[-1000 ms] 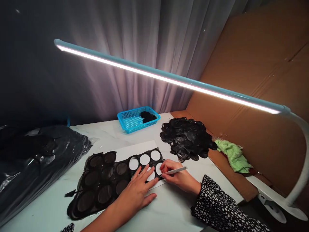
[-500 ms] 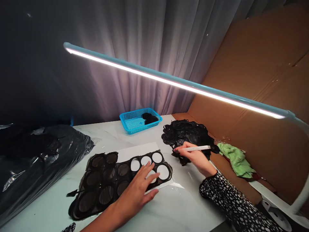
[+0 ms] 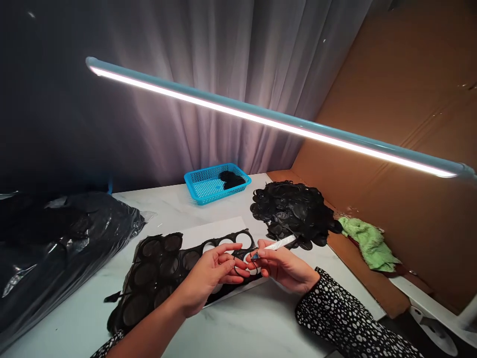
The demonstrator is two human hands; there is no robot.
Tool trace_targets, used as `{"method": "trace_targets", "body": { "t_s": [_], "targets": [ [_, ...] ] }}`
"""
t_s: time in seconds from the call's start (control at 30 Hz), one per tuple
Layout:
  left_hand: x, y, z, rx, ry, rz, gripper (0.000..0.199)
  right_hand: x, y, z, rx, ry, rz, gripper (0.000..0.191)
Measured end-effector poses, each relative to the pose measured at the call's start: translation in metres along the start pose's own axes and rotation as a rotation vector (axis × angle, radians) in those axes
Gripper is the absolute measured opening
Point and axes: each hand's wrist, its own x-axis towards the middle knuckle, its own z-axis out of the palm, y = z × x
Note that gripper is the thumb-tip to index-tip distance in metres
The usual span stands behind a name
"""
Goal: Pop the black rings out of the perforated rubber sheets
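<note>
My left hand [image 3: 216, 268] hovers over a black rubbery sheet [image 3: 177, 261] with rows of round openings, its finger and thumb closed on a thin black ring [image 3: 235, 270]. Facing it, my right hand [image 3: 286, 268] grips a white pen-like tool [image 3: 281, 243]; a small bluish tip shows by its fingers. The ring's far side reaches the right fingertips, but whether they pinch it too I cannot tell. Under the sheet lies a white board [image 3: 216, 228], which shows white through several openings. Behind my right hand is a heap of black round pieces [image 3: 294, 209].
A blue basket [image 3: 201, 199] with black pieces in it stands at the back. To the left bulges a clear plastic bag of black material [image 3: 74, 248]. A lit tube lamp [image 3: 261, 117] spans above. A green cloth [image 3: 367, 241] lies right, beside a cardboard wall [image 3: 402, 99].
My right hand has come from the black heap toward my left hand, tool still in it. My left hand has lifted off the sheet and closed on a thin black ring.
</note>
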Motion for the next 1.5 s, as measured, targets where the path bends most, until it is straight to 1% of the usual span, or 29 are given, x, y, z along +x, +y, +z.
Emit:
{"method": "trace_targets", "body": {
  "t_s": [0.2,0.3,0.37,0.43,0.47,0.5,0.57,0.6,0.63,0.67,0.7,0.77,0.83,0.9,0.97,1.13,1.2,1.27,1.37,1.4,1.43,1.47,1.5],
  "targets": [
    [-0.002,0.005,-0.001,-0.001,-0.025,0.003,0.056,0.001,0.002,-0.004,0.035,0.010,0.017,0.031],
    [0.000,0.001,-0.003,0.024,-0.029,0.025,0.054,0.000,0.006,-0.004,0.102,0.000,0.037,0.031],
    [0.005,-0.007,-0.006,0.079,-0.022,0.058,0.050,-0.003,0.009,-0.001,0.152,-0.042,0.062,0.032],
    [0.011,-0.020,-0.011,0.239,0.025,0.137,0.043,-0.004,0.008,0.003,0.151,-0.081,0.082,0.034],
    [0.014,-0.027,-0.014,0.375,0.069,0.208,0.038,-0.004,0.006,0.005,0.127,-0.075,0.066,0.034],
    [0.018,-0.035,-0.017,0.544,0.116,0.290,0.035,-0.002,0.002,0.006,0.089,-0.041,0.022,0.033],
    [0.023,-0.051,-0.022,0.910,0.183,0.448,0.033,0.006,-0.009,0.003,-0.046,0.093,-0.140,0.032],
    [0.026,-0.057,-0.023,1.073,0.188,0.498,0.035,0.012,-0.015,-0.001,-0.160,0.166,-0.231,0.031],
    [0.027,-0.063,-0.024,1.208,0.180,0.521,0.038,0.020,-0.019,-0.006,-0.303,0.222,-0.305,0.030],
    [0.028,-0.067,-0.024,1.315,0.169,0.524,0.042,0.028,-0.021,-0.011,-0.465,0.252,-0.351,0.028],
    [0.029,-0.070,-0.024,1.396,0.166,0.517,0.046,0.035,-0.022,-0.017,-0.627,0.253,-0.369,0.026],
    [0.029,-0.073,-0.022,1.498,0.172,0.493,0.051,0.047,-0.015,-0.026,-0.881,0.186,-0.354,0.023],
    [0.028,-0.072,-0.021,1.540,0.163,0.471,0.052,0.052,-0.005,-0.032,-1.011,0.101,-0.334,0.021],
    [0.027,-0.071,-0.021,1.548,0.147,0.461,0.053,0.053,0.003,-0.033,-1.071,0.060,-0.342,0.019],
    [0.027,-0.071,-0.021,1.535,0.143,0.464,0.053,0.052,0.006,-0.033,-1.095,0.054,-0.354,0.019],
    [0.027,-0.071,-0.023,1.523,0.136,0.457,0.055,0.051,0.002,-0.034,-1.129,0.048,-0.374,0.019],
    [0.027,-0.072,-0.023,1.519,0.134,0.458,0.055,0.051,0.005,-0.033,-1.173,0.049,-0.395,0.019],
    [0.027,-0.074,-0.024,1.503,0.140,0.470,0.054,0.051,0.012,-0.031,-1.290,0.047,-0.453,0.015],
    [0.027,-0.075,-0.024,1.476,0.152,0.487,0.051,0.052,0.018,-0.034,-1.615,-0.015,-0.590,0.008],
    [0.027,-0.075,-0.024,1.470,0.155,0.490,0.051,0.053,0.015,-0.038,-1.713,-0.005,-0.627,0.009],
    [0.027,-0.075,-0.024,1.467,0.156,0.490,0.050,0.055,0.009,-0.044,-1.784,0.056,-0.653,0.010],
    [0.027,-0.074,-0.023,1.469,0.153,0.485,0.050,0.057,-0.001,-0.051,-1.821,0.183,-0.671,0.012],
    [0.027,-0.073,-0.023,1.473,0.150,0.477,0.049,0.060,-0.012,-0.059,-1.824,0.359,-0.677,0.014]
  ]
}}
